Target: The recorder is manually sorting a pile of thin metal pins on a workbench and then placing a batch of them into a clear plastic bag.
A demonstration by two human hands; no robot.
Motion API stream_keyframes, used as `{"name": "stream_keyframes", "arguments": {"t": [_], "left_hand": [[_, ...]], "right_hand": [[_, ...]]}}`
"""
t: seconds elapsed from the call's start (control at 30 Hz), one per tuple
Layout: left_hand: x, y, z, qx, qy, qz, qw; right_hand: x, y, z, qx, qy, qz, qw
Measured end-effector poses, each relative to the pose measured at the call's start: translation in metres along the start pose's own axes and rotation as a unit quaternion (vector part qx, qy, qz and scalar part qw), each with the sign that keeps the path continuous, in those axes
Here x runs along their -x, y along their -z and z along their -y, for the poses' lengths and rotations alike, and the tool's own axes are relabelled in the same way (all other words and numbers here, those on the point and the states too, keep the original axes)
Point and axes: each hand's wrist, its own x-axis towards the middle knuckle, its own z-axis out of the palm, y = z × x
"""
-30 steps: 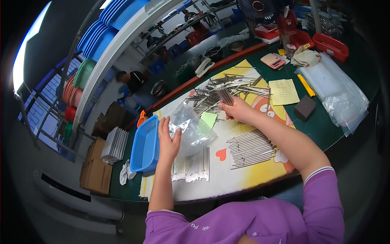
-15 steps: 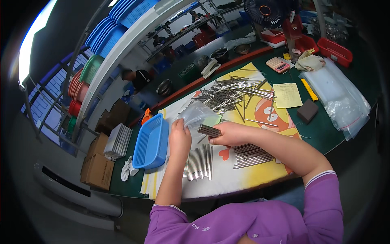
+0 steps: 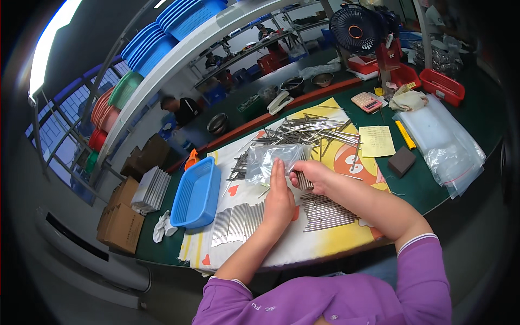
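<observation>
- A blue plastic basket [image 3: 196,194] sits on the dark green table [image 3: 466,122], off to the left of the left hand.
- Neat rows of thin silver metal rods [image 3: 237,222] lie flat just left of the left hand, on a yellow and white picture cloth [image 3: 346,157].
- The left hand [image 3: 278,198] stands on its edge with straight fingers, pressed against a clear plastic bag [image 3: 269,160].
- The right hand [image 3: 311,174] is closed around a small bunch of silver rods [image 3: 304,181], right beside the bag's open end.
- A messy pile of loose silver rods [image 3: 303,132] lies behind both hands.
- A dark brown block [image 3: 402,161] rests far right of the right hand.
</observation>
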Motion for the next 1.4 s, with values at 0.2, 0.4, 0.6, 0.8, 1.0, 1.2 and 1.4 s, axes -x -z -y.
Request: {"name": "stream_keyframes", "arguments": {"t": [0.2,0.4,0.6,0.8,1.0,1.2,1.4], "left_hand": [[-0.026,0.016,0.0,0.054,0.001,0.124,0.991],[-0.001,0.006,-0.009,0.029,-0.035,0.078,0.996],[-0.001,-0.014,-0.045,0.103,-0.035,0.034,0.993],[0.022,0.0,-0.019,0.141,-0.026,0.011,0.99],[0.016,0.004,-0.027,0.203,-0.063,-0.032,0.977],[0.005,0.002,-0.033,0.23,-0.077,0.007,0.97],[-0.007,0.022,0.002,0.209,-0.03,-0.168,0.963]], "right_hand": [[-0.004,0.021,0.018,0.163,-0.077,0.025,0.983],[-0.03,0.02,0.007,0.039,0.065,-0.026,0.997],[-0.177,0.15,-0.006,0.777,0.223,-0.178,0.56],[-0.081,0.061,-0.006,0.872,0.184,-0.111,0.439],[-0.037,0.044,0.0,0.809,0.223,-0.008,0.543],[-0.042,-0.011,0.007,0.881,0.162,-0.06,0.441],[0.028,-0.059,0.035,0.876,0.133,0.046,0.462]]}}
